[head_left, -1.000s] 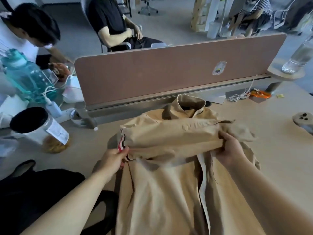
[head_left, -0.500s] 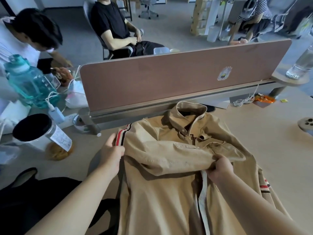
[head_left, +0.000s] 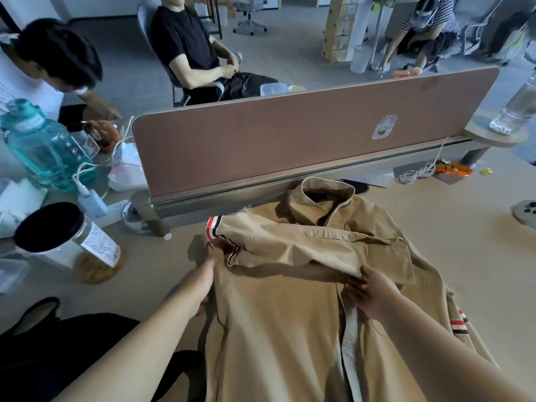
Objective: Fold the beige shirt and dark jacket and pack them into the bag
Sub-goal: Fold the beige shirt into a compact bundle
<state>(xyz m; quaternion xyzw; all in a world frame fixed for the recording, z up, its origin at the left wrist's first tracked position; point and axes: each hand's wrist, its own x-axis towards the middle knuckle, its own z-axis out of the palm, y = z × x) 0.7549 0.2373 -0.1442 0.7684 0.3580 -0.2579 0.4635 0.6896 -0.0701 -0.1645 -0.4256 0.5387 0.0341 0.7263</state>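
The beige shirt lies front up on the table, its collar toward the divider. One sleeve is folded across the chest, and its striped cuff rests at the shirt's left shoulder. My left hand is at the shirt's left side edge, with its fingers tucked into the cloth under the cuff. My right hand pinches the lower edge of the folded sleeve near the button placket. The dark jacket lies in a heap at the near left, beside my left forearm.
A brown desk divider stands just beyond the collar. To the left are a teal water bottle, a black-lidded jar and a power strip. A grey controller and cables lie at the right. Three people sit beyond the divider.
The sleeve has been laid flat across the chest. My left hand let go of the cuff and dropped to the shirt's side edge. My right hand moved toward me along the sleeve's edge.
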